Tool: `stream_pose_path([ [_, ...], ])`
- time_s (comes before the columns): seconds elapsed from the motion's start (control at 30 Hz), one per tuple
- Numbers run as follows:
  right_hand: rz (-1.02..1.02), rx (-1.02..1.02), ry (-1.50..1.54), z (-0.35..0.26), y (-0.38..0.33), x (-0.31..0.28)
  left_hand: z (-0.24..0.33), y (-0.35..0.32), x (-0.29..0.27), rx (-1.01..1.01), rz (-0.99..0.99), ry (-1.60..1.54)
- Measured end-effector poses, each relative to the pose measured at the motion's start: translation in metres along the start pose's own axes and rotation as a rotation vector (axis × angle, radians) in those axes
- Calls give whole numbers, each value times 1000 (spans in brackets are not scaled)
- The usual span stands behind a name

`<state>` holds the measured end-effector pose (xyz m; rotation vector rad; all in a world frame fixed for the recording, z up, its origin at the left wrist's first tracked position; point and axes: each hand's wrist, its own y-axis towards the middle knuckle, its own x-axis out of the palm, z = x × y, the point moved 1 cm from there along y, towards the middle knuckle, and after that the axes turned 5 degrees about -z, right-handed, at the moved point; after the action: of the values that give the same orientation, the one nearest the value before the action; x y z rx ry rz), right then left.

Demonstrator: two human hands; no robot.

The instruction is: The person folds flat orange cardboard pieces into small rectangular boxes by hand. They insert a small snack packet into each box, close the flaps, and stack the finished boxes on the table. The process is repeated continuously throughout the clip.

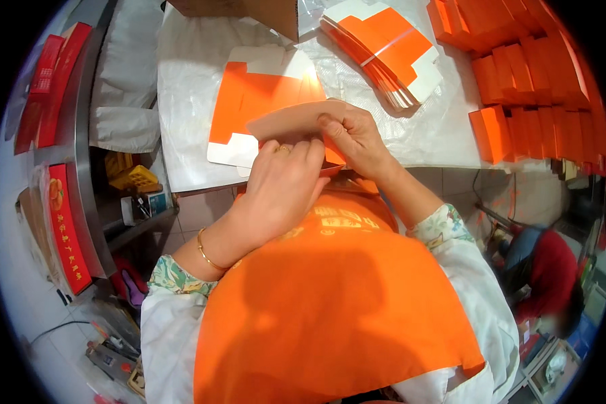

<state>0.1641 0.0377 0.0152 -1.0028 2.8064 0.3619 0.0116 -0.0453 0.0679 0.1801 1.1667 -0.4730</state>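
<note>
A partly folded orange carton (293, 122) is between my two hands at the near edge of the table, its pale flap raised. My right hand (358, 138) grips its right side, with the thumb pressed on top of the flap. Curled fingers of my left hand (281, 178) press on the carton below that flap; the fingertips are hidden behind it. Just beyond my hands lie flat orange and white carton blanks (259, 94). To their right sits a bundle of flat carton blanks (390, 50) held by a white band.
Rows of folded orange boxes (518, 74) stand at the right of the white-covered table (188, 135). A brown cardboard box (256, 13) is at the back. Red printed boxes (67, 229) line the left, by a metal edge. A person in red (552, 276) bends at the right.
</note>
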Motion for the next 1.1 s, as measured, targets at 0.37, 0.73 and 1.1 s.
stream_pose_path([
  [0.37,97,217,145,-3,-2,-10,0,8,-5,-52,64,-24],
  [0.73,59,337,-51,3,-4,-15,-21,-4,14,2,827,-497],
  [1.1,-62,356,114,25,0,-21,-59,11,15,-478,190,-1787],
])
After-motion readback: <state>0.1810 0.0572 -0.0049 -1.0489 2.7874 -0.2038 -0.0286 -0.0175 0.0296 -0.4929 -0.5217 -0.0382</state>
